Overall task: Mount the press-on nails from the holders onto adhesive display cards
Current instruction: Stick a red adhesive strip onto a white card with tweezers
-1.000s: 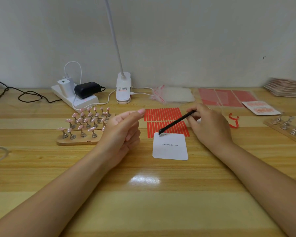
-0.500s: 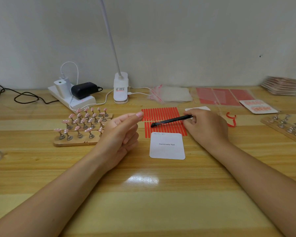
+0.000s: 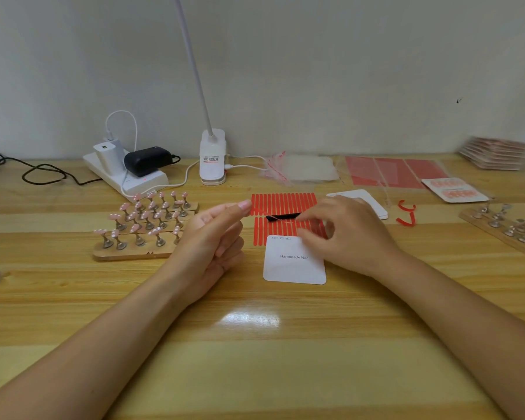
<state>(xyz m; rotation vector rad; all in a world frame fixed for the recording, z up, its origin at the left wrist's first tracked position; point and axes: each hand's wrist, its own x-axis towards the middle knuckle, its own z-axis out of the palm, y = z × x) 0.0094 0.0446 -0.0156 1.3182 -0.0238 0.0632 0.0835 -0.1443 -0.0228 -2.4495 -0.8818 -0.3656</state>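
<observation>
Where "Handmade Nail" is printed, a white round-cornered card (image 3: pixel 294 260) is laid mid-tabletop (image 3: pixel 255 359) on glossy wood. Pink nails (image 3: pixel 146 216) are kept on metal pegs toward the left edge. A black tool (image 3: pixel 282 216) is pinched in the right grip (image 3: pixel 349 234) over red strips (image 3: pixel 282 204); the left grip (image 3: pixel 215 247) is held raised, loosely curled, empty.

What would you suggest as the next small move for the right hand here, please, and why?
Probably lift a red adhesive strip off the sheet and carry it to the white "Handmade Nail" card. The right hand holds black tweezers over the strips, and the card shows no adhesive yet.
</observation>
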